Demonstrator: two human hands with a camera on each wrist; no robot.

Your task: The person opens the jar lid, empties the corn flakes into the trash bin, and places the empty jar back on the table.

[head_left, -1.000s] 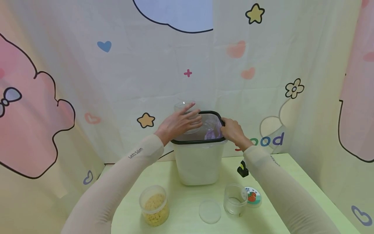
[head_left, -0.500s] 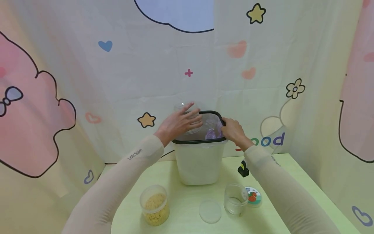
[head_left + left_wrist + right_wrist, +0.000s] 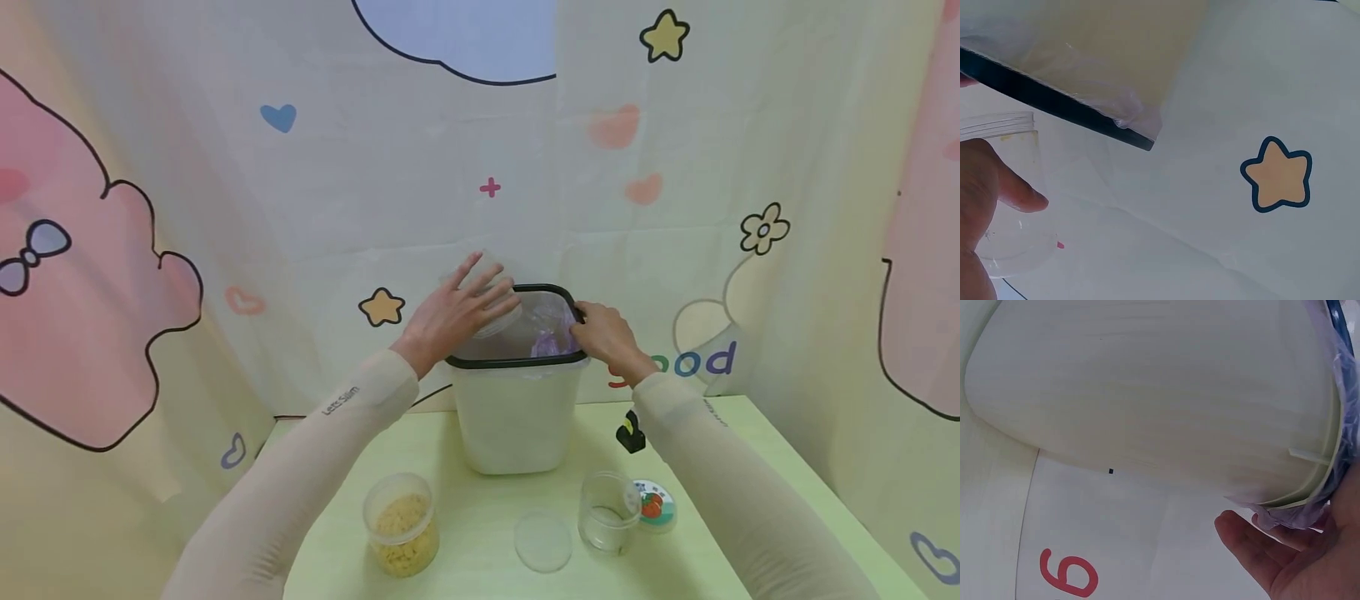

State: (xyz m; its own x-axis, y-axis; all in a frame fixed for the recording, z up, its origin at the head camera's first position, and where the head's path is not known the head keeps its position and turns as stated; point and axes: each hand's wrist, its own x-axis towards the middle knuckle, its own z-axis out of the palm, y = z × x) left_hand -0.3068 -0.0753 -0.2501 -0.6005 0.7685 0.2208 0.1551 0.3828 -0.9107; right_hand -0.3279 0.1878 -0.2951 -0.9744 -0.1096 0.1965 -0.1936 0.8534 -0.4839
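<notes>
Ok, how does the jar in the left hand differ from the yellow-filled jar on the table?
Pose: the held jar is tipped mouth-down at the bin, while the yellow-filled jar stands upright on the table.
Contents: the held jar shows only yellowish traces near its rim; the yellow-filled jar holds plenty of crumbly yellow stuff.
Both are see-through and have no lid on.

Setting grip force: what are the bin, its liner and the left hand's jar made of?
Bin: likely plastic, by its smooth satin sheen. Liner: probably thin plastic film, glossy, by its crinkles. Jar: glossy, see-through, showing highlights; plastic or glass, unclear.
</notes>
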